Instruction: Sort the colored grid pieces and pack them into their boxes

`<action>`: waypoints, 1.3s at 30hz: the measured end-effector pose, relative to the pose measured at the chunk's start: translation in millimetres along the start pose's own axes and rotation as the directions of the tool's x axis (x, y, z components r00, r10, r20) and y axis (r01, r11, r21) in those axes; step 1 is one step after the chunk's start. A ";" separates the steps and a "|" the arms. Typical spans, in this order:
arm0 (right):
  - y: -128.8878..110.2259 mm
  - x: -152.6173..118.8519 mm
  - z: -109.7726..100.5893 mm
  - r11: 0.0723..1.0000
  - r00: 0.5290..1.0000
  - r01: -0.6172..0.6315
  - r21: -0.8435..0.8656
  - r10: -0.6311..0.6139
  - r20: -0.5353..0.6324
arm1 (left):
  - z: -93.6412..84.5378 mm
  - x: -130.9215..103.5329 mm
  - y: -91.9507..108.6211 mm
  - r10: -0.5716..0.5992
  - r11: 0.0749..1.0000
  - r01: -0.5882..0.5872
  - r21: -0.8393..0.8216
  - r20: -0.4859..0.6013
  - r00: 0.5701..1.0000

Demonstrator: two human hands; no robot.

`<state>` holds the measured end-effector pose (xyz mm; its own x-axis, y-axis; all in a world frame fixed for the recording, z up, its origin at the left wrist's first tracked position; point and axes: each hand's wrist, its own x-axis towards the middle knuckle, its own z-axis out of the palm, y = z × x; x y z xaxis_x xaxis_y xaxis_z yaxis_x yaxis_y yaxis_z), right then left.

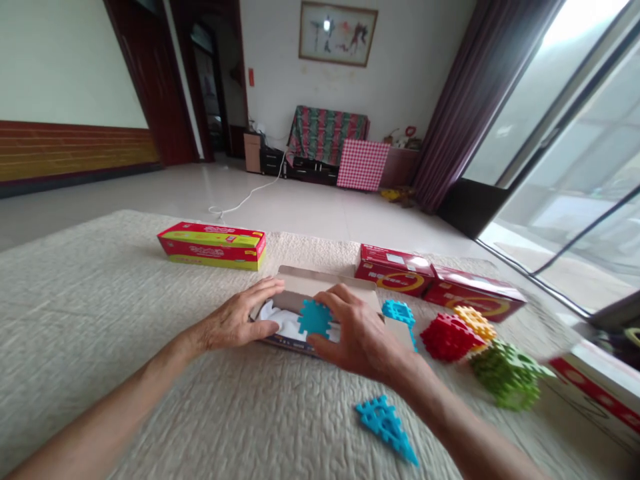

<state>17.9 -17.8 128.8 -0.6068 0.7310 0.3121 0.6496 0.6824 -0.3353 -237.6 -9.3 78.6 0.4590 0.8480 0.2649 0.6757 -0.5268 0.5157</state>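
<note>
An open cardboard box (330, 283) lies on the quilted cover, with white material (286, 321) inside. My left hand (245, 313) rests at the box's left end, thumb and fingers apart over its edges, holding nothing else. My right hand (350, 330) grips a blue notched square piece (314, 319) over the box opening, thumb at its lower edge and fingers at its top. A blue triangular piece (386, 427) lies on the cover in front of the box. More blue pieces (399, 311) stand just right of the box, partly behind its flap.
A red and yellow-green box (213, 247) lies at the back left. Two dark red boxes (395, 270) (473, 291) stand at the back right. Red pieces (449, 337), yellow pieces (476, 324) and green pieces (510, 373) lie right, near a white and red box (600, 387).
</note>
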 end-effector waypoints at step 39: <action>96.4 -67.0 -45.3 0.928 0.888 -0.328 -0.175 0.240 -0.391 | 1.3 0.0 -11.3 0.073 0.993 -0.077 0.086 0.043 0.996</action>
<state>141.8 -0.9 115.8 -0.2036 0.8136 0.5446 0.8823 0.3936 -0.2582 -244.5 -3.4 71.8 0.5315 0.8038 0.2670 0.6854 -0.5934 0.4219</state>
